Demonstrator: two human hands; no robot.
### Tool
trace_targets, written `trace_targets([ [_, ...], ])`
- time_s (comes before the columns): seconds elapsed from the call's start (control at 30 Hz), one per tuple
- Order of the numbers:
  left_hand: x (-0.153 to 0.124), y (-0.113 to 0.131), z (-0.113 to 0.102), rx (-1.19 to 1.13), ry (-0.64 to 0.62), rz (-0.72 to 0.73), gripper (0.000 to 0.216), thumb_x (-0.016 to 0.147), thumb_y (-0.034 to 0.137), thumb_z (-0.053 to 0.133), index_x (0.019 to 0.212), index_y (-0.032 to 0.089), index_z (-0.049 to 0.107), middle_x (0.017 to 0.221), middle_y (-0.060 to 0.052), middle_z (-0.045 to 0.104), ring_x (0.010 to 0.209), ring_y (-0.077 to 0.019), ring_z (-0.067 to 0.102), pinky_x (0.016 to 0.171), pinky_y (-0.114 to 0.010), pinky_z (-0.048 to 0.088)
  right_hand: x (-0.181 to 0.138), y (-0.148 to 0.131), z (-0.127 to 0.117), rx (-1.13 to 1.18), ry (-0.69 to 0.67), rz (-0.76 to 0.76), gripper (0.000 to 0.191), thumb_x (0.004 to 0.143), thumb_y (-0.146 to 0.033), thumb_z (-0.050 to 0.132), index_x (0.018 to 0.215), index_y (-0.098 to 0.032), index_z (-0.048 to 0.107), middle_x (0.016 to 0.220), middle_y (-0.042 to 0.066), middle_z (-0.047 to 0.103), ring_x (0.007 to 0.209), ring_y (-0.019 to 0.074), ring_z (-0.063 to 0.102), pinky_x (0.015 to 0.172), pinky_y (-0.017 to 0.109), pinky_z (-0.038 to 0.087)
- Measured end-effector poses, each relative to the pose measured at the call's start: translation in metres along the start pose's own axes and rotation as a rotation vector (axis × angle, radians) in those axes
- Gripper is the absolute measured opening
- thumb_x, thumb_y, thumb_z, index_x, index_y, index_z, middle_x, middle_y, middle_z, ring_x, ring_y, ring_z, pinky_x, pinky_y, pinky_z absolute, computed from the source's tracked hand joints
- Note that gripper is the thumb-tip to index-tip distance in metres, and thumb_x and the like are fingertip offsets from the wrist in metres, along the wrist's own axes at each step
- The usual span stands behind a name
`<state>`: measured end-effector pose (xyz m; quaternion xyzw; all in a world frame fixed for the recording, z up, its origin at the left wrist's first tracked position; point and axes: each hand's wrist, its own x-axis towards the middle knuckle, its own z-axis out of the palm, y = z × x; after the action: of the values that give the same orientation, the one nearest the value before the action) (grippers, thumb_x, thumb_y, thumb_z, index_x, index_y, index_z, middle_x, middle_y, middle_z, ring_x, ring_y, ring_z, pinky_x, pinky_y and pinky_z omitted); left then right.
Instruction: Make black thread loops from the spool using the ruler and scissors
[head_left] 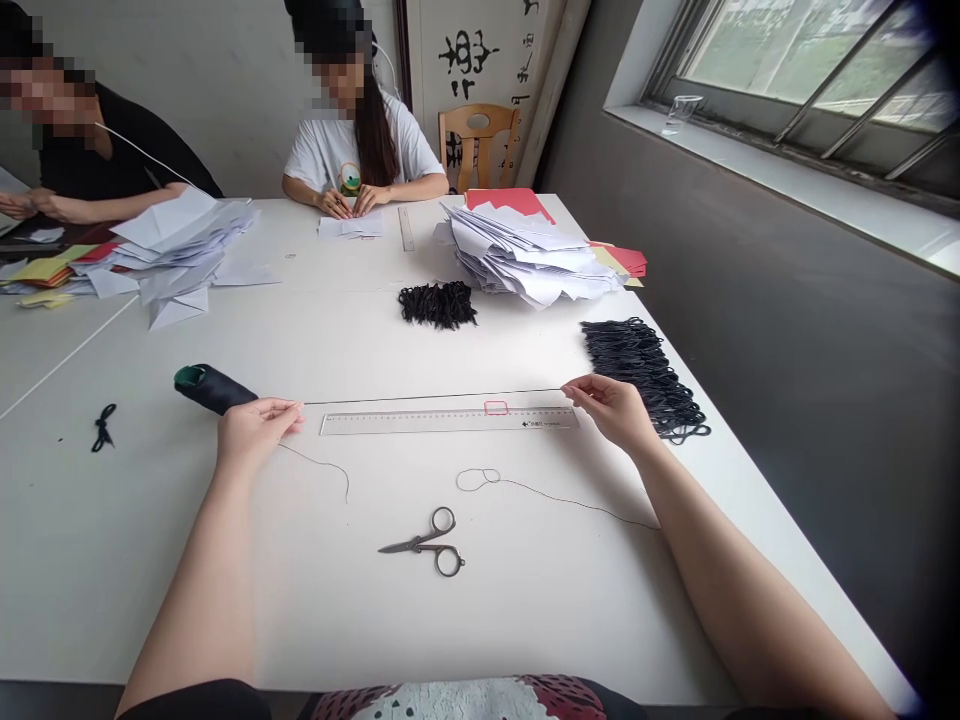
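Pinched taut between the left hand and right hand, a thin black thread ran just beyond a long clear plastic ruler, roughly parallel to the near edge of the white table.

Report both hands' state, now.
Left hand: closed, pinching the black thread.
Right hand: closed, pinching the same thread, which runs straight between them.

The head camera looks forward and down across the table.
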<state>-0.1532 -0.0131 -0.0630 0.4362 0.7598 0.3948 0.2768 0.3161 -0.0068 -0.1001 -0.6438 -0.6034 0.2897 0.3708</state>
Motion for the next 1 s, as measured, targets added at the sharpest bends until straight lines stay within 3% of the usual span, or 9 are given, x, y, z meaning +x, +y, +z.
trace_targets([
  [0.2, -0.004, 0.003, 0.004, 0.264, -0.011, 0.069, 0.006, 0.065, 0.028, 0.072, 0.069, 0.024, 0.071, 0.061, 0.007, 0.07, 0.053, -0.0151, 0.063, 0.062, -0.025, 0.049, 0.002, 0.008, -0.004, -0.347, -0.106, -0.235, 0.031, 0.091, -0.036, 0.045, 0.091, -0.018, 0.07, 0.095, 0.01, 0.068, 0.076, 0.02, 0.062, 0.074, 0.035, 0.049],
  [0.37, -0.004, 0.002, 0.008, 0.294, -0.05, 0.132, 0.004, 0.064, 0.029, 0.07, 0.066, 0.025, 0.07, 0.059, 0.006, 0.069, 0.054, -0.0173, 0.063, 0.064, -0.027, 0.051, -0.001, 0.007, -0.015, -0.47, -0.254, -0.326, 0.033, 0.09, -0.038, 0.05, 0.113, -0.017, 0.062, 0.113, 0.013, 0.062, 0.1, 0.0247, 0.06, 0.089, 0.04, 0.047],
  [0.63, -0.001, 0.006, -0.001, 0.364, -0.161, 0.127, 0.011, 0.067, 0.037, 0.069, 0.071, 0.027, 0.071, 0.064, 0.007, 0.071, 0.059, -0.0211, 0.068, 0.073, -0.03, 0.049, 0.001, 0.012, -0.015, -0.6, -0.308, -0.323, 0.043, 0.084, -0.055, 0.061, 0.107, -0.019, 0.056, 0.112, 0.013, 0.058, 0.101, 0.0276, 0.053, 0.092, 0.043, 0.04],
  [1.0, 0.01, -0.004, 0.002, 0.48, -0.142, 0.043, 0.015, 0.072, 0.036, 0.063, 0.08, 0.024, 0.071, 0.073, 0.004, 0.073, 0.064, -0.018, 0.069, 0.08, -0.03, 0.049, 0.005, 0.025, -0.013, -0.572, -0.276, -0.383, 0.044, 0.082, -0.061, 0.061, 0.099, -0.021, 0.058, 0.104, 0.011, 0.058, 0.095, 0.0272, 0.054, 0.086, 0.043, 0.044],
])
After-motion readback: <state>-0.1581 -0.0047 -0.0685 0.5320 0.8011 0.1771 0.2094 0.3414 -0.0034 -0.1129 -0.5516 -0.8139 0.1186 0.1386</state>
